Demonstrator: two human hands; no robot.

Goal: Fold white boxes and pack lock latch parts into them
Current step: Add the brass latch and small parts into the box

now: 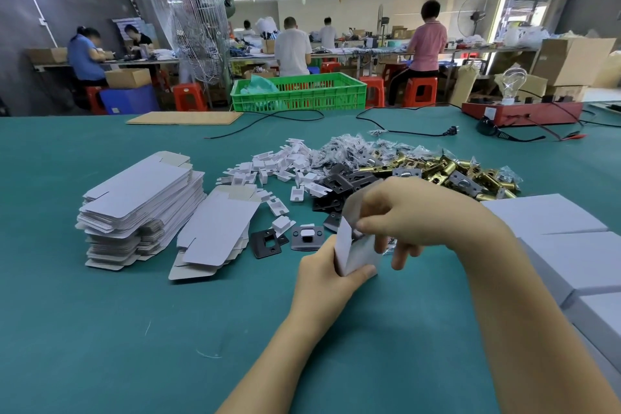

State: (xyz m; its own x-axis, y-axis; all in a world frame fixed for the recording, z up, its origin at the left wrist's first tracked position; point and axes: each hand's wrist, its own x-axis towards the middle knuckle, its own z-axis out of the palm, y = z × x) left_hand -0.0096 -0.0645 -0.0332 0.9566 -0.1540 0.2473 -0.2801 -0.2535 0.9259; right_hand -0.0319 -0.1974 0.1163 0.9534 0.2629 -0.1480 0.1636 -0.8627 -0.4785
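Just in front of the heap of dark strike plates (339, 185) on the worktop (100, 329), the left hand (327, 276) grips a half-folded white box (353, 255) while the right hand (403, 212) fingers pinch its flap; this light, easily creased card probably handles best held by its edges.

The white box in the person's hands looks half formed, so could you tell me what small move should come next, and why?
Probably finish tucking the end flap. The left hand grips the white box from below while the right hand pinches its upper flap; no latch part is visibly inside yet.
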